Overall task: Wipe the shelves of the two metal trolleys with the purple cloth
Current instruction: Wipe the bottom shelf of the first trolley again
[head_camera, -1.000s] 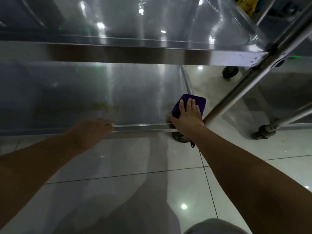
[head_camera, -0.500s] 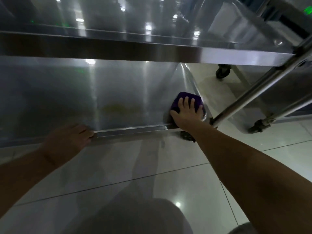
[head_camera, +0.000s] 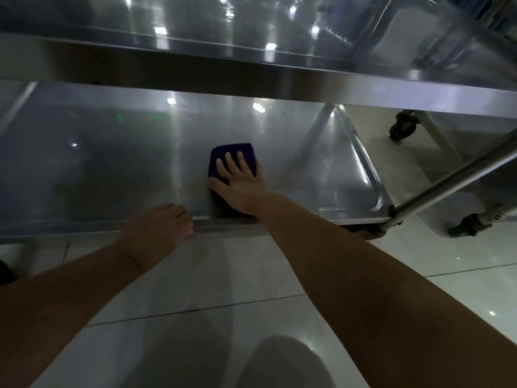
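**Operator:** What has changed since the earlier frame?

**Inspector:** The right hand (head_camera: pixel 240 186) and the purple cloth (head_camera: pixel 223 155) have shifted left. They have left the front right corner of the lower shelf (head_camera: pixel 112 169) and now sit near the middle of its front half. The left hand (head_camera: pixel 159 228) has shifted right along the front rim (head_camera: pixel 293 219) and is now just beside the right wrist.

**Operator:** State the grip of each hand.

**Inspector:** Right hand: flat, palm down, fingers straight and slightly spread, pressing the cloth onto the shelf. Left hand: on the front rim, fingers bent at the edge. I cannot tell whether they clasp the rim.

**Operator:** Where is the cloth?

**Inspector:** It is folded and lies flat on the lower shelf, under the right hand. Its far end shows beyond the fingertips.

**Operator:** What surrounds it?

**Inspector:** The upper shelf (head_camera: pixel 251 29) overhangs the far half of the lower one. At the right, a slanted metal post (head_camera: pixel 453 186) meets the shelf corner. A caster wheel (head_camera: pixel 401 130) stands on the tiled floor (head_camera: pixel 195 289).
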Demonstrator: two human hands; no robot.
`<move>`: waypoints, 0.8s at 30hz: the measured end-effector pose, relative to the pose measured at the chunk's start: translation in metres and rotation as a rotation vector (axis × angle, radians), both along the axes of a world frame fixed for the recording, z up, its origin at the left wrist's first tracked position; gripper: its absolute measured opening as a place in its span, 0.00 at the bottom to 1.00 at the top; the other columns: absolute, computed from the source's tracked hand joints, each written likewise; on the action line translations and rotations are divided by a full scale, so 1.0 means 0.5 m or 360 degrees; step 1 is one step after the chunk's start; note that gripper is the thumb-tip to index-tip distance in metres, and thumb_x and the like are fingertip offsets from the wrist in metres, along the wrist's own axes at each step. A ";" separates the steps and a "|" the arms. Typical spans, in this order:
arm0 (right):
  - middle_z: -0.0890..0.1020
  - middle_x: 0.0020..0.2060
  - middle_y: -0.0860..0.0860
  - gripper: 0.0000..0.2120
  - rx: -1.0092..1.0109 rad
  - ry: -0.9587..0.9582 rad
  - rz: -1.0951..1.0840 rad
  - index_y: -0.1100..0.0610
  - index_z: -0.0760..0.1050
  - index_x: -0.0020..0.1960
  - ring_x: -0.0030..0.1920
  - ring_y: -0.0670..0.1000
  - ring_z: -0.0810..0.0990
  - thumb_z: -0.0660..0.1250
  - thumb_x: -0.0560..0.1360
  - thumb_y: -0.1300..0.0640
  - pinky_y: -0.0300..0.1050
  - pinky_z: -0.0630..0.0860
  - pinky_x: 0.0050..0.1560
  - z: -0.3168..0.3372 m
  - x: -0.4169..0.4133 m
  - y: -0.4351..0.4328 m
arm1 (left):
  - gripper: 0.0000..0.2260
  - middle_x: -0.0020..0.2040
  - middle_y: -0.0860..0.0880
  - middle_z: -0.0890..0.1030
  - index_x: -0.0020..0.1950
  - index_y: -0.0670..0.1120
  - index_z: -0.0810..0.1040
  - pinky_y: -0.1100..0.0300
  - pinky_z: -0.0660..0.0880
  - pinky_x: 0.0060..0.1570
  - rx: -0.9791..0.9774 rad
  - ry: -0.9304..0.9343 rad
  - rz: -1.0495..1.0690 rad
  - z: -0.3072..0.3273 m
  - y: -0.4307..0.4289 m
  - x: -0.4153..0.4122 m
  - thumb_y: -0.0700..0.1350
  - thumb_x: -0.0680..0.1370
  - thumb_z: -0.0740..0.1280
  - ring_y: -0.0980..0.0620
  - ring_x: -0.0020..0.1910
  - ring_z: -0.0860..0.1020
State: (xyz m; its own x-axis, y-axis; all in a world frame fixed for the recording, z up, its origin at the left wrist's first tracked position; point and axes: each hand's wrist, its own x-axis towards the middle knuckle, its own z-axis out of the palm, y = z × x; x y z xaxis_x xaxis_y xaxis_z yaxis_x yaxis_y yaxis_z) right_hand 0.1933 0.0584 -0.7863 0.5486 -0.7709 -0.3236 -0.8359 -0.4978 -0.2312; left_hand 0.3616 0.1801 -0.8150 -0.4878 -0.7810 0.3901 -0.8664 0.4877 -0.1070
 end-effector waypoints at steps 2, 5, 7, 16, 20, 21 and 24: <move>0.40 0.78 0.48 0.30 -0.0025 0.0034 0.0128 0.48 0.42 0.79 0.76 0.50 0.34 0.47 0.81 0.41 0.58 0.30 0.72 0.002 0.022 0.014 | 0.15 0.30 0.47 0.77 0.30 0.44 0.79 0.57 0.61 0.36 -0.0026 0.0017 0.0055 0.012 0.005 -0.007 0.47 0.72 0.58 0.46 0.27 0.77; 0.40 0.78 0.48 0.30 -0.0129 0.0095 0.0259 0.48 0.41 0.78 0.76 0.50 0.34 0.48 0.81 0.43 0.59 0.31 0.73 -0.003 0.016 0.031 | 0.16 0.32 0.46 0.78 0.31 0.44 0.80 0.59 0.63 0.37 0.0036 0.0006 0.0068 0.006 0.007 -0.007 0.47 0.72 0.57 0.46 0.29 0.78; 0.40 0.78 0.48 0.30 -0.0196 0.0111 0.0300 0.48 0.41 0.78 0.76 0.50 0.35 0.48 0.80 0.43 0.59 0.32 0.73 -0.007 -0.006 0.038 | 0.15 0.33 0.47 0.77 0.32 0.44 0.79 0.57 0.70 0.34 0.0111 -0.0017 0.0112 -0.002 0.004 0.000 0.47 0.73 0.58 0.46 0.31 0.78; 0.41 0.78 0.49 0.32 -0.0280 0.0122 0.0028 0.48 0.40 0.78 0.77 0.51 0.36 0.50 0.80 0.43 0.54 0.35 0.74 -0.010 -0.176 0.003 | 0.15 0.32 0.45 0.76 0.33 0.43 0.77 0.55 0.73 0.26 0.0220 -0.0057 0.0205 0.031 0.015 -0.020 0.39 0.57 0.82 0.42 0.29 0.77; 0.41 0.78 0.50 0.31 -0.0259 0.0105 -0.0252 0.49 0.41 0.78 0.77 0.52 0.37 0.51 0.80 0.45 0.52 0.37 0.74 -0.001 -0.284 -0.026 | 0.10 0.31 0.44 0.76 0.31 0.43 0.76 0.58 0.72 0.24 0.0124 0.0005 0.0136 0.031 0.013 -0.024 0.38 0.63 0.78 0.42 0.28 0.77; 0.41 0.78 0.50 0.31 -0.0255 0.0110 -0.0326 0.49 0.41 0.79 0.77 0.52 0.37 0.50 0.80 0.46 0.52 0.37 0.74 0.002 -0.313 -0.033 | 0.08 0.31 0.44 0.76 0.31 0.43 0.76 0.59 0.72 0.23 0.0070 0.0025 0.0101 0.029 0.012 -0.025 0.41 0.66 0.74 0.42 0.27 0.77; 0.41 0.78 0.51 0.30 -0.0236 0.0170 -0.0543 0.50 0.40 0.78 0.77 0.52 0.37 0.49 0.81 0.48 0.52 0.37 0.74 0.013 -0.404 -0.054 | 0.09 0.31 0.44 0.76 0.37 0.42 0.78 0.57 0.73 0.25 0.0128 0.0090 0.0181 0.025 0.009 -0.022 0.42 0.64 0.77 0.42 0.28 0.78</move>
